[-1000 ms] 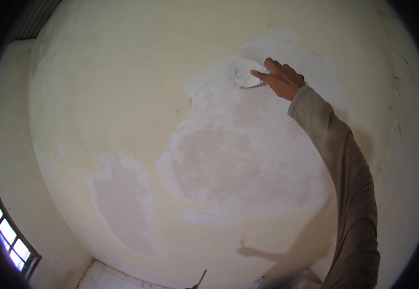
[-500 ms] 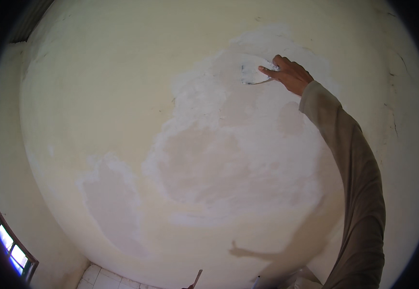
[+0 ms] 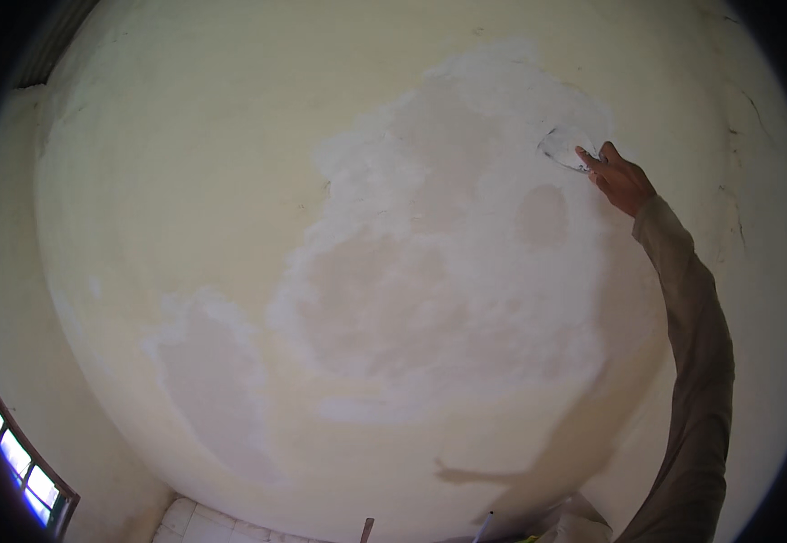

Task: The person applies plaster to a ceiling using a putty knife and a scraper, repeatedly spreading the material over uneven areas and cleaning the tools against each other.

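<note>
My right hand (image 3: 624,181) reaches up to the wall, its fingers closed on a broad putty knife. The putty knife (image 3: 560,147) has a pale, smeared blade that lies against the upper right part of a large white filler patch (image 3: 511,271). One finger stretches along the blade; the grip itself is mostly hidden by the hand. A long brown sleeve covers my right arm. My left hand is out of view. At the lower edge the tip of a thin brown stick or handle (image 3: 368,528) pokes up; what bears it does not show.
A smaller filled patch (image 3: 212,389) lies lower left on the yellowish wall (image 3: 185,181). A barred window (image 3: 27,466) is at the far left. White tiles (image 3: 199,525) and a pale bundle (image 3: 574,525) show low down. Cracks (image 3: 739,217) run along the right side.
My right hand has drawn the putty knife rightward and slightly down across the patch. The arm's shadow has shifted with it. The brown stick at the lower edge has dropped and stands more upright.
</note>
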Action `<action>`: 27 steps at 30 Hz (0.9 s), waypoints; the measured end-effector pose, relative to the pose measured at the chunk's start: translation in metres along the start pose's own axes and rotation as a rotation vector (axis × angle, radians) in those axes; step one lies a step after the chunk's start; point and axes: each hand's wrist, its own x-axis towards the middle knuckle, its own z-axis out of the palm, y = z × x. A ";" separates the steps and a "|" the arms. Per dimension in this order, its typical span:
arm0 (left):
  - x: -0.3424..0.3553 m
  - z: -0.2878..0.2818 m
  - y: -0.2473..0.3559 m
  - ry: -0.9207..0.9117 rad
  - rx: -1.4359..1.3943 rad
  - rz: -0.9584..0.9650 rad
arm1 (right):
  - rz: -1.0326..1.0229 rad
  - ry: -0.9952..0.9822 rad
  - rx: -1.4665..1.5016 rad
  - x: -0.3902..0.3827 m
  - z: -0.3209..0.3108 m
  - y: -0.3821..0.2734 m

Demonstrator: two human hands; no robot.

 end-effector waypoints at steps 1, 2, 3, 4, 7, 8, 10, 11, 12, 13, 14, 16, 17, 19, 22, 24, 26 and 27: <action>0.001 -0.005 -0.007 0.016 0.005 -0.006 | 0.033 0.063 0.022 -0.006 0.008 -0.018; 0.009 -0.003 -0.011 0.024 -0.012 0.056 | 0.066 0.120 0.016 -0.004 0.003 -0.032; 0.015 -0.003 -0.012 0.035 -0.024 0.111 | 0.062 0.120 0.011 0.007 0.004 -0.046; 0.023 -0.001 -0.012 0.035 -0.030 0.111 | -0.012 0.217 0.058 0.020 0.006 -0.064; 0.052 -0.001 -0.005 0.056 -0.038 0.351 | -0.075 0.348 -0.031 0.074 0.016 -0.112; 0.059 -0.003 -0.002 0.060 -0.039 0.351 | -0.021 0.314 0.006 0.093 0.012 -0.137; 0.071 -0.005 0.013 0.050 -0.068 0.313 | 0.038 0.278 0.036 0.116 0.009 -0.170; 0.075 -0.003 0.018 0.088 -0.070 0.380 | 0.077 0.266 -0.012 0.126 0.011 -0.177; 0.060 -0.001 0.015 0.095 -0.068 0.366 | 0.104 0.246 -0.036 0.125 0.015 -0.187; 0.043 -0.001 0.013 0.100 -0.055 0.336 | 0.091 0.252 -0.087 0.119 0.019 -0.194; 0.044 -0.001 0.017 0.093 -0.048 0.325 | 0.091 0.253 -0.095 0.115 0.018 -0.192; 0.047 0.000 0.017 0.130 -0.036 0.357 | 0.070 0.215 -0.122 0.111 0.012 -0.193; 0.034 0.003 0.025 0.125 -0.026 0.366 | 0.062 0.195 -0.129 0.107 0.007 -0.187; 0.043 -0.012 0.042 0.119 -0.049 0.345 | 0.043 0.155 -0.103 0.111 0.008 -0.185; 0.060 -0.031 0.057 0.105 -0.100 0.329 | 0.004 0.173 -0.048 0.118 0.006 -0.186; 0.069 -0.044 0.066 0.093 -0.116 0.337 | -0.007 0.155 -0.040 0.117 0.005 -0.181; 0.085 -0.066 0.075 0.077 -0.035 0.347 | -0.011 0.144 -0.024 0.118 0.008 -0.179; 0.091 -0.073 0.078 0.074 -0.036 0.352 | -0.008 0.087 -0.039 0.119 0.008 -0.177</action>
